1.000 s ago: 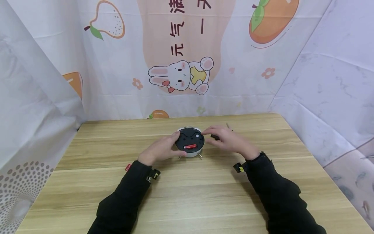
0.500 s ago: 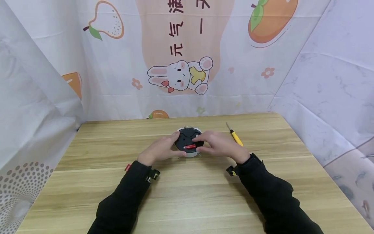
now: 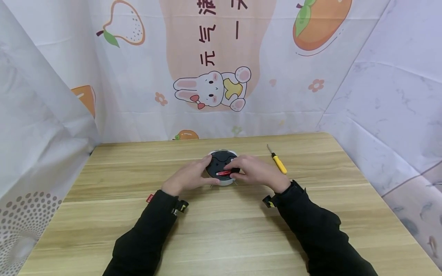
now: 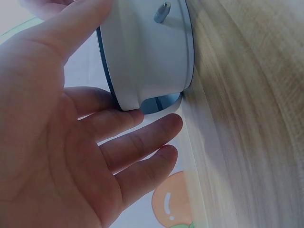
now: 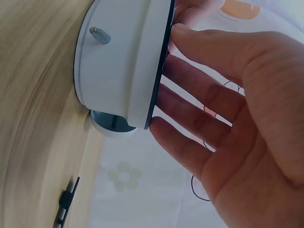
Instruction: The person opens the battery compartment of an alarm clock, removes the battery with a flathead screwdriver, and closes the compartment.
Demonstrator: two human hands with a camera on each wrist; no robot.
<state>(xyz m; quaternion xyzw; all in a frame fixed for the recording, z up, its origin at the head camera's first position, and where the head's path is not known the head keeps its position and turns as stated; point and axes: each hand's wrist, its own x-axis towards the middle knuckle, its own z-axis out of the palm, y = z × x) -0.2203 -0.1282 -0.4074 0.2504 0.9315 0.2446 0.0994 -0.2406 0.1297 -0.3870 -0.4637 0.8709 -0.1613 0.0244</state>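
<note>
A round white alarm clock (image 4: 142, 57) lies face down on the table, its black back (image 3: 216, 164) facing up. A red battery (image 3: 222, 173) shows in the slot of that back. My left hand (image 3: 188, 176) holds the clock's left side, thumb and fingers spread along the rim. Over the right part of the back, my right hand (image 3: 257, 170) pinches the battery's right end between thumb and forefinger. Its other fingers (image 5: 185, 114) rest along the black rim. The wrist views show metal feet on the white casing but hide the battery.
A yellow-handled screwdriver (image 3: 279, 163) lies to the right of the clock, behind my right hand. In the right wrist view a small thin black piece (image 5: 66, 202) lies on the wooden table (image 3: 207, 230). A printed curtain (image 3: 138, 84) hangs behind the far edge.
My right hand has moved left from beside the clock onto its back and the battery. The screwdriver is now uncovered, and a black piece seen by that hand is hidden in the head view.
</note>
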